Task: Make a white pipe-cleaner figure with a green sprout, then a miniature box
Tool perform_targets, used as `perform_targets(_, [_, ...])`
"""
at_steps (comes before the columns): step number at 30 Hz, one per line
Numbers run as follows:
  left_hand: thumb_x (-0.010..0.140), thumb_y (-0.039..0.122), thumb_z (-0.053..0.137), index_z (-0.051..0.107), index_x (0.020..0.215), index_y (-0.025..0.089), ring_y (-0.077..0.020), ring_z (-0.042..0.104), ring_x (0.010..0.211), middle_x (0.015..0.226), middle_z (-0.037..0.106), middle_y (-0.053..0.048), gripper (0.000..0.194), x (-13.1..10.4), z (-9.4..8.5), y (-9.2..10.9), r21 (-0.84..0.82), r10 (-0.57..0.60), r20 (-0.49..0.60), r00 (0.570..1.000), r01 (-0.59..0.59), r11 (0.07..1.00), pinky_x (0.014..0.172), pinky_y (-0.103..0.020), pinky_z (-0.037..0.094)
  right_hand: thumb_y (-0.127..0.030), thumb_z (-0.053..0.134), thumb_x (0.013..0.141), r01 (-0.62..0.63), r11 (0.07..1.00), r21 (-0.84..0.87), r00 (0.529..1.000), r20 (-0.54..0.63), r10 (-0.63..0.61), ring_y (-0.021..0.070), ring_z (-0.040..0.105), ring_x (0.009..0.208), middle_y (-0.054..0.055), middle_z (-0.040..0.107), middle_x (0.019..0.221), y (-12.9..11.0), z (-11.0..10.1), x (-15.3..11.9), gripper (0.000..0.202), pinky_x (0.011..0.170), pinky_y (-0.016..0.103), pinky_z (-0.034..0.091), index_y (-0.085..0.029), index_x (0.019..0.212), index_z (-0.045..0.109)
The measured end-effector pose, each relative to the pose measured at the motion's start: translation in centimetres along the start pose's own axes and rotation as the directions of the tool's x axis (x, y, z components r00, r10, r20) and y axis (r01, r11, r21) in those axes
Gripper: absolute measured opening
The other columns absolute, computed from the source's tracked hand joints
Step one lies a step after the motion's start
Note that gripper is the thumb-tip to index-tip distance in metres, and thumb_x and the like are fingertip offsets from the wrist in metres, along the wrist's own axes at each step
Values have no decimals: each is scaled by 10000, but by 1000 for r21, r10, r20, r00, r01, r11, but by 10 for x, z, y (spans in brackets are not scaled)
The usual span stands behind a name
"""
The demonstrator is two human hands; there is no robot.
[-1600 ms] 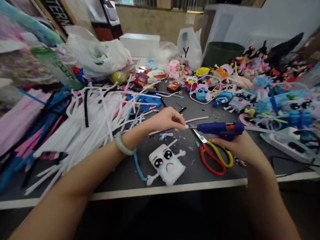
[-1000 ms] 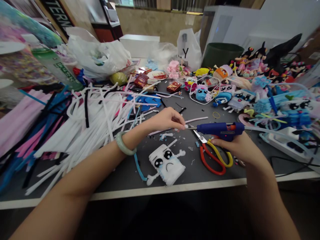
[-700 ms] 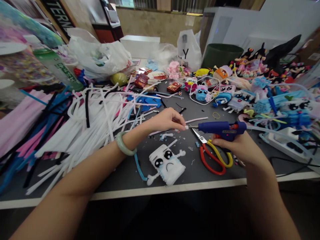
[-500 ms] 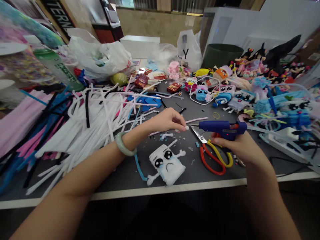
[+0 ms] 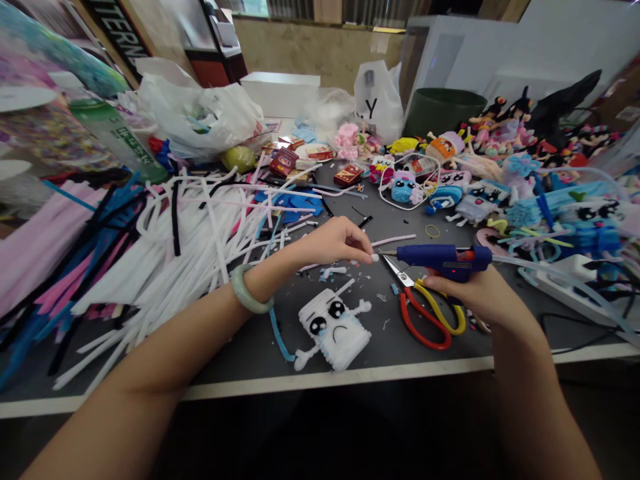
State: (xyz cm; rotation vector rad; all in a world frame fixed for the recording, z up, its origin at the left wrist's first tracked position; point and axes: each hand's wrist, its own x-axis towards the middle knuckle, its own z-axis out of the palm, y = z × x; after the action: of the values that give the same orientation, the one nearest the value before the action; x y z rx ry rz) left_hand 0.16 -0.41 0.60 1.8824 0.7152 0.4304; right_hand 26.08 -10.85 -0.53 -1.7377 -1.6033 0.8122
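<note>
White tuft [image 5: 375, 258] sat pinched in my left grip [image 5: 344, 240] above the surface [image 5: 387, 223], just beside the nozzle [image 5: 391, 253]; judged light, squashable, best held at its edge. Glue gun [image 5: 425, 255], likely rigid and hot-tipped, was clasped by its handle in my right grip [image 5: 473, 291].

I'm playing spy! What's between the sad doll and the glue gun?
Between the doll and glue gun, the head view shows red-and-yellow-handled scissors and small scraps.
</note>
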Motion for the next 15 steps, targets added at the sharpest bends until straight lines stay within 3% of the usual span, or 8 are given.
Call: perform_targets(15, [705,216,741,755,750,96,-94,598,556,604,690,-38,128,1,0,-1,32,-6,17,1000,5,999,532,-179,435,-525,778,644,30,999,20,999,43,-31,252,663,739,42,727,773,-1,0,2,345,680,390,539,-214,770,696])
